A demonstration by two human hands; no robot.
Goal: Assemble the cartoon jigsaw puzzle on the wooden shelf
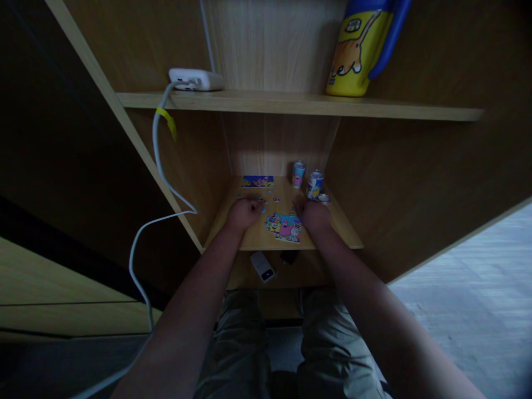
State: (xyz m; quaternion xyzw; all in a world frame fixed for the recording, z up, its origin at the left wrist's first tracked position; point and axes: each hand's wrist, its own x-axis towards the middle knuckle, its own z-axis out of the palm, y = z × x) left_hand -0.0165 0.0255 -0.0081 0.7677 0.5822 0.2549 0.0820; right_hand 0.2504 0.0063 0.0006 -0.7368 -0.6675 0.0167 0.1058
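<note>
Puzzle [286,228] sits near four o'clock from the left hand [244,214], eight from the right hand [315,214]; both curl inward, any pinch impossible to tell!

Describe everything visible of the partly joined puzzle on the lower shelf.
The partly joined puzzle is a thin, flat sheet, apparently printed card, showing cartoon figures: a yellow one at the left, a large pink one in the middle, with blue around them. Its left side is ragged; its lower edge looks fairly straight. It lies face up on the shelf, near the front edge, with loose pieces beyond it. The left hand is apart from it; whether the right hand touches its right side is unclear.
</note>
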